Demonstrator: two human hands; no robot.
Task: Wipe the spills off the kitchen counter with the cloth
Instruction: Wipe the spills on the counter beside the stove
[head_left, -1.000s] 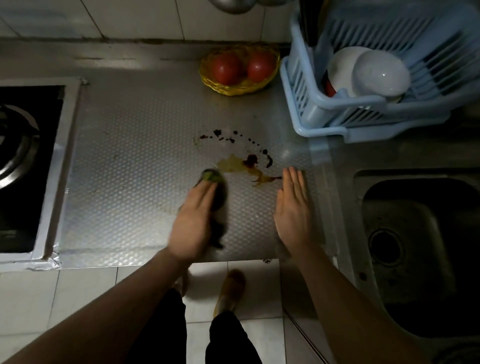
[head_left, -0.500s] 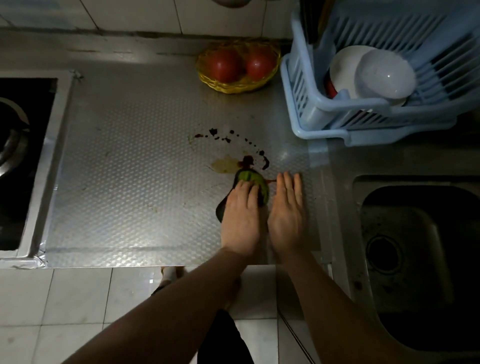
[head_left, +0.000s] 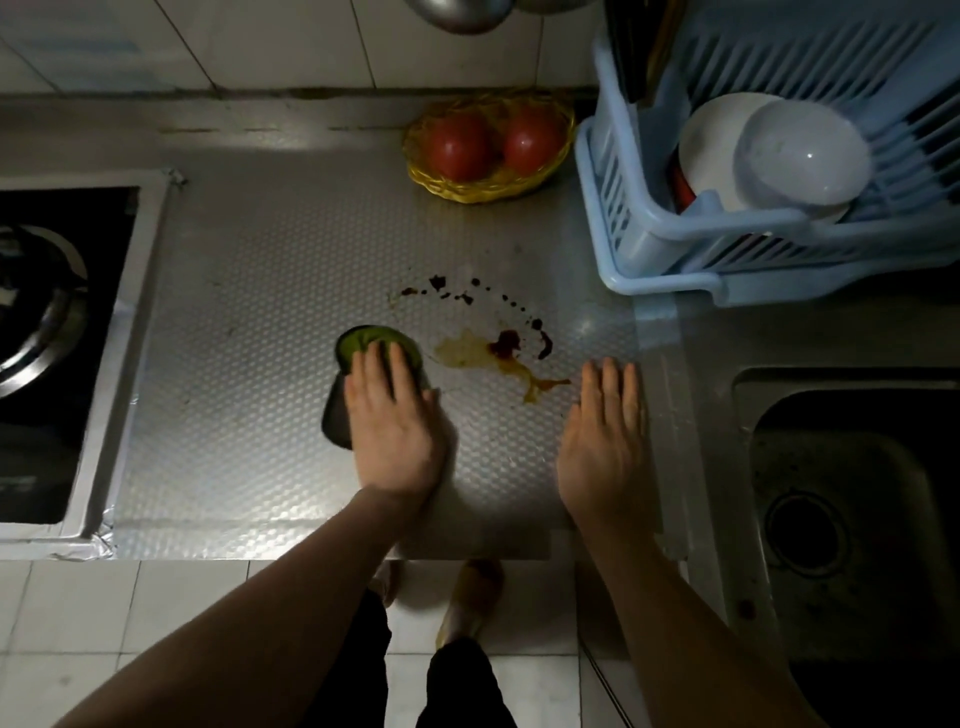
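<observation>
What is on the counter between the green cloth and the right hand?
In the head view, the spill lies between the green cloth and the right hand: a yellowish puddle with a dark red blot and an orange streak.

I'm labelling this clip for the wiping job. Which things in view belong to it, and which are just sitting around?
Part of the job:
- green cloth under the left hand
- yellowish and dark red spills
- embossed metal counter
- right hand, flat on the counter

Just sitting around:
- yellow woven basket of red tomatoes
- blue plastic dish rack with white bowls
- steel sink
- gas stove
</observation>
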